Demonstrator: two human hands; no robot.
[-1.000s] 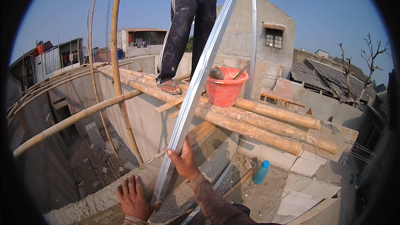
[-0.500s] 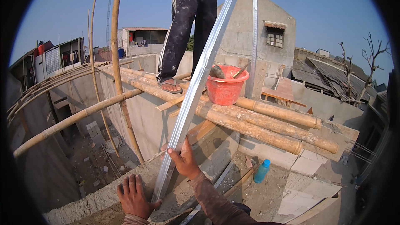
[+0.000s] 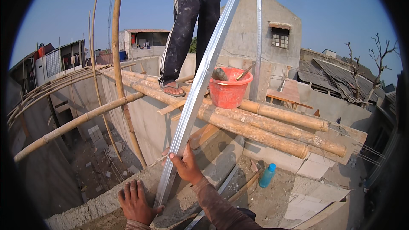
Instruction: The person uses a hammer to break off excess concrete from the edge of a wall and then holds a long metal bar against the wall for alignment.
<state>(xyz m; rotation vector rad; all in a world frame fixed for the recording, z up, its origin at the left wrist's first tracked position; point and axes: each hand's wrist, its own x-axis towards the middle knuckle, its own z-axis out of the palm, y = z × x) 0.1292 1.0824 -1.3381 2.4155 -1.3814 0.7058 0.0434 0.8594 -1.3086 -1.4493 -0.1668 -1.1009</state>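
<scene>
A long silvery ribbed metal profile (image 3: 204, 72) leans up and to the right, its lower end on a rough concrete ledge (image 3: 91, 206). My right hand (image 3: 187, 167) is closed around its lower part, thumb on the near face. Beside the foot of the profile, my left hand (image 3: 137, 202) lies flat on the ledge with fingers spread, its thumb touching or almost touching the metal. Farther up, another person in dark, stained trousers (image 3: 187, 25) and sandals stands on bamboo poles (image 3: 251, 130). One of that person's hands is at the profile's upper part, cut off by the frame.
A red bucket (image 3: 230, 91) with tools in it sits on the bamboo. On the right, a blue bottle (image 3: 267, 175) stands on the sandy surface. An upright bamboo pole (image 3: 117, 42) and a slanting one (image 3: 81, 121) cross the left side, above a deep drop with rubble (image 3: 102, 166).
The metal profile and my right hand have shifted slightly left. My left hand stays in nearly the same place on the ledge.
</scene>
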